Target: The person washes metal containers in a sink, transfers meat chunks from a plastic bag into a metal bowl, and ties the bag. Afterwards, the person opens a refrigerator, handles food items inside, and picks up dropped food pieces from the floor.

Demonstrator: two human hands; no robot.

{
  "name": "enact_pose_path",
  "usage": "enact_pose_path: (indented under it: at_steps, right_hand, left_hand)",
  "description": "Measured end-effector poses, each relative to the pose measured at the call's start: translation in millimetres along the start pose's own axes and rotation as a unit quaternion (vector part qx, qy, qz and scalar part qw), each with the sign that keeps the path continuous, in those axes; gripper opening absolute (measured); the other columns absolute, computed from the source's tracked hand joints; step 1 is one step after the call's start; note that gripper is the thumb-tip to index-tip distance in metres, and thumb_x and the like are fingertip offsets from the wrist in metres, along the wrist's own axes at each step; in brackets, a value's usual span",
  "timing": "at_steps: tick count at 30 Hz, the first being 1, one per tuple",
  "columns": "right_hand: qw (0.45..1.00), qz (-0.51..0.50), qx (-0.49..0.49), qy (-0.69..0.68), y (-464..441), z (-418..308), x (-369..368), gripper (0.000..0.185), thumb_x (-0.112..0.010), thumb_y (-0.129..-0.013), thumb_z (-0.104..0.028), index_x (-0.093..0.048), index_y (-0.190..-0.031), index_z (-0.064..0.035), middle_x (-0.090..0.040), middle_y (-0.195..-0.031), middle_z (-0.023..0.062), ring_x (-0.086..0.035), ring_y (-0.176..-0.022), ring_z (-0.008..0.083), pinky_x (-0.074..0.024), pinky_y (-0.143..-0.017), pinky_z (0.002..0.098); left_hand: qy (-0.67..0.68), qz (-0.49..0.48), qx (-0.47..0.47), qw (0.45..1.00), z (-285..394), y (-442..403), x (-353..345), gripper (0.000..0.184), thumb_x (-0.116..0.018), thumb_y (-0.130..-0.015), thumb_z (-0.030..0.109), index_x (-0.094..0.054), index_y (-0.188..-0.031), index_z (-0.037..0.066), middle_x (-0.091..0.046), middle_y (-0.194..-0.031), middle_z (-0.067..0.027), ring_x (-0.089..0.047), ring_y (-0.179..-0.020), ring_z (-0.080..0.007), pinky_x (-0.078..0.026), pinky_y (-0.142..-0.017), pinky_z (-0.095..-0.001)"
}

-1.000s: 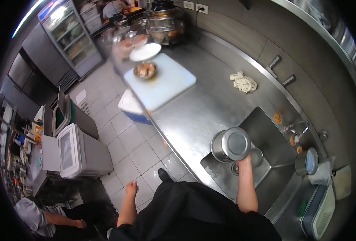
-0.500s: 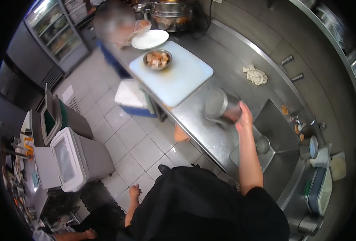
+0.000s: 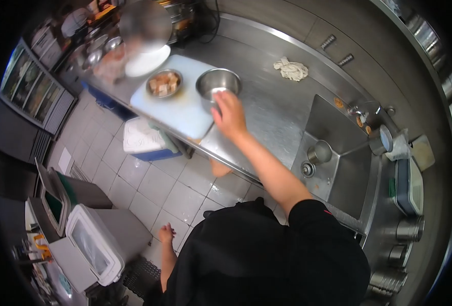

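Pot [image 3: 218, 80] by the edge of the cutting board [image 3: 181, 113]

I am watching the steel pot standing mouth-up over the board's right corner, its base hiding from view. The right hand [image 3: 231, 116] is lying against its near side, thumb apart from the fingers; I am not managing to tell whether that grip is clamping the wall or merely touching it (the hand itself is blocking the contact). For tidy handling I am favouring a level rim, fingers spreading along the curve, and weight going straight down, since smooth metal is probably inviting a slip under a sideways push. I am also minding the small metal bowl [image 3: 165, 96] just beside it, where pale, orange-edged cubes [image 3: 163, 81] are looking soft.

The left hand [image 3: 167, 233] is hanging well away from the bench [image 3: 266, 109], fingers loosely bending, holding nothing. The pot is showing a round mouth and dully shining walls; the board is looking matt, flat and faintly stained. Farther along, a cream cloth [image 3: 291, 69] is lying crumpled on the glossy steel.
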State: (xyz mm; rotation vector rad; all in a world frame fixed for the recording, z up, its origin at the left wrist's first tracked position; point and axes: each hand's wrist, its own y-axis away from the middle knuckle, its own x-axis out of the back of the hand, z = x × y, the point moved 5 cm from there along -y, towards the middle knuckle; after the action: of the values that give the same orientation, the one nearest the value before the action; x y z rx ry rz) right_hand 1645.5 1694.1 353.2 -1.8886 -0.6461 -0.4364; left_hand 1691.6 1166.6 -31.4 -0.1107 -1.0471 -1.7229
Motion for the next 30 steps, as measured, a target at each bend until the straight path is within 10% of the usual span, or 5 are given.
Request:
enact_pose_path:
  at_steps: [6,8,14,24,30]
  right_hand:
    - [0.968,-0.217,-0.127,-0.018,152.5,29.3,5.3,0.056,-0.060,-0.093,-0.028,-0.047,-0.138,0.0022,-0.040,-0.149,0.0208,-0.032,-0.141,0.0357,-0.0220,-0.118,0.0450]
    - [0.929,-0.323,-0.159,0.082,179.8,81.0,15.3,0.070,-0.057,-0.094,-0.040,-0.037,-0.146,0.0012,-0.031,-0.155,0.0214,-0.020,-0.148,0.0317,-0.0083,-0.123,0.0444]
    - [0.819,-0.158,-0.461,0.303,200.5,301.2,184.9,0.063,-0.047,-0.098,-0.042,-0.042,-0.141,0.0048,-0.033,-0.153,0.0237,-0.029,-0.143,0.0364,-0.0213,-0.119,0.0454]
    - [0.915,-0.321,-0.141,0.202,85.7,257.1,30.7,0.064,-0.047,-0.098,-0.038,-0.033,-0.149,-0.0021,-0.028,-0.158,0.0166,-0.021,-0.147,0.0323,-0.0143,-0.121,0.0461]
    - [0.871,-0.233,-0.326,0.283,67.2,418.4,92.2,0.068,-0.035,-0.101,-0.047,-0.028,-0.151,-0.0011,-0.021,-0.161,0.0164,-0.012,-0.150,0.0277,-0.0046,-0.122,0.0455]
  left_hand:
    - [-0.276,-0.008,-0.143,0.951,-88.2,15.4,-36.6,0.054,-0.058,-0.092,0.041,-0.061,-0.069,-0.007,-0.064,-0.070,-0.0273,-0.064,-0.067,-0.0430,-0.050,-0.064,-0.0507]
    - [-0.242,-0.072,-0.010,0.968,-98.7,21.1,-33.1,0.059,-0.059,-0.089,0.046,-0.061,-0.066,-0.009,-0.061,-0.075,-0.0329,-0.059,-0.081,-0.0517,-0.044,-0.076,-0.0560]
    - [-0.145,-0.041,0.006,0.989,-35.1,-17.0,-27.9,0.046,-0.058,-0.095,0.038,-0.063,-0.073,-0.003,-0.067,-0.070,-0.0203,-0.066,-0.057,-0.0300,-0.052,-0.057,-0.0433]
    - [-0.101,-0.039,0.018,0.994,130.5,-5.0,-64.3,0.033,-0.056,-0.098,0.032,-0.057,-0.087,0.001,-0.067,-0.074,-0.0124,-0.067,-0.055,-0.0208,-0.050,-0.043,-0.0325]
    - [-0.150,-0.076,0.006,0.986,176.2,4.8,-92.7,0.034,-0.057,-0.098,0.033,-0.058,-0.089,0.000,-0.068,-0.075,-0.0122,-0.067,-0.055,-0.0205,-0.050,-0.044,-0.0322]
